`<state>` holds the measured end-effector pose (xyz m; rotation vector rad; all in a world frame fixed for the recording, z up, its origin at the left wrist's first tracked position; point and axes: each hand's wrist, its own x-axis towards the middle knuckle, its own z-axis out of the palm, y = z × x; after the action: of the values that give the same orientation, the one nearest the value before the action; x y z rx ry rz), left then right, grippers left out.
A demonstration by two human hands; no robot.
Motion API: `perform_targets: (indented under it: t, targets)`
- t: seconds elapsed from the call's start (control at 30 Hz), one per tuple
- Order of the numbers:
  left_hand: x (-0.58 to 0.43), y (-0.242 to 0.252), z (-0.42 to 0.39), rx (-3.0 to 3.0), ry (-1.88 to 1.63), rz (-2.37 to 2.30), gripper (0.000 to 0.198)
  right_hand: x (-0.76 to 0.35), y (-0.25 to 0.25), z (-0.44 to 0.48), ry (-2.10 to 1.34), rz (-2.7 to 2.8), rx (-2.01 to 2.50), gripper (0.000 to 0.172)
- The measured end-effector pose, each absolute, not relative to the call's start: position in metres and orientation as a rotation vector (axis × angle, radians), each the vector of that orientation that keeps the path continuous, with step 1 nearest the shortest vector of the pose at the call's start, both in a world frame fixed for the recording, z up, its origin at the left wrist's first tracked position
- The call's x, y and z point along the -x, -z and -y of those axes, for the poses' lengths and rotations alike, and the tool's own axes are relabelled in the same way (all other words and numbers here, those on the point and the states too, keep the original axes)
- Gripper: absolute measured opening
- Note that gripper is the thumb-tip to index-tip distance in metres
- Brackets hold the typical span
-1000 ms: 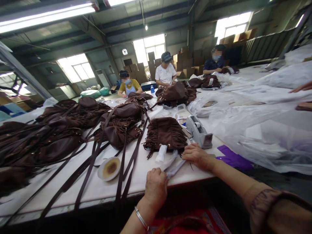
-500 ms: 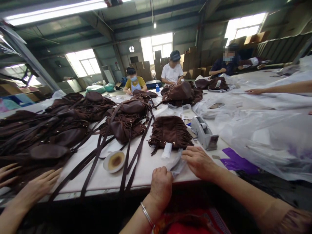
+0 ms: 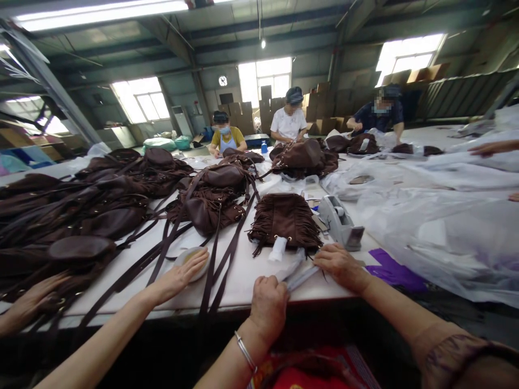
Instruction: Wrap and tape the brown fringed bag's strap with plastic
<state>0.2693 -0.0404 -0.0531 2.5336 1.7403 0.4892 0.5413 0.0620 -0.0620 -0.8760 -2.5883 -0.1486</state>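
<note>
Gripping plastic strip [image 3: 303, 276]: my left hand [image 3: 268, 302] is clenching one end of this wrinkled, translucent length; my right hand [image 3: 340, 266] is grasping the other, by the bench's [image 3: 245, 274] near edge.
Fringed bag [image 3: 284, 216]: soft, brown, squarish, it is lying just beyond.
Round dish [image 3: 199, 274]: a co-worker's hand [image 3: 178, 278] is partly hiding it.

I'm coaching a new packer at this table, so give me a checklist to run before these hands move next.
1. Left hand closed on the clear plastic: ok.
2. Right hand at the plastic's other end: ok.
3. Fringed bag resting on the table: ok.
4. Tape dispenser beside the bag: ok.
5. Dish clear of hands: not ok; a co-worker's hand partly covers it.
6. Bag's contents: cannot tell.
</note>
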Motion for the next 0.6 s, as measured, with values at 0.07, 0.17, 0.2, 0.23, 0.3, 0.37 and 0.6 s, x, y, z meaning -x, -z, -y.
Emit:
perform_targets:
  t: [0.07,0.17,0.2,0.23,0.3,0.37,0.6]
  targets:
    - [-0.269,0.052,0.041,-2.523,-0.501,-1.728,0.011,-0.536,0.052,-0.056,0.145,2.614,0.929,0.025]
    - [-0.271,0.052,0.042,-2.536,-0.509,-1.71,0.017,-0.515,0.034,-0.037,0.034,2.638,0.965,0.034]
    - [-0.273,0.052,0.044,-2.539,-0.514,-1.695,0.019,-0.505,0.03,-0.029,-0.023,2.647,0.947,0.035]
    - [-0.275,0.051,0.045,-2.537,-0.518,-1.677,0.02,-0.496,0.028,-0.021,-0.083,2.665,0.919,0.032]
    - [-0.278,0.051,0.047,-2.52,-0.524,-1.622,0.02,-0.481,0.031,-0.009,-0.15,2.691,0.878,0.016]
    - [-0.276,0.051,0.046,-2.485,-0.532,-1.513,0.012,-0.473,0.04,-0.002,-0.142,2.696,0.873,0.007]
    - [-0.248,0.033,0.02,-2.188,-0.579,-2.036,0.054,-0.484,0.062,-0.001,-0.09,2.608,0.945,0.016]
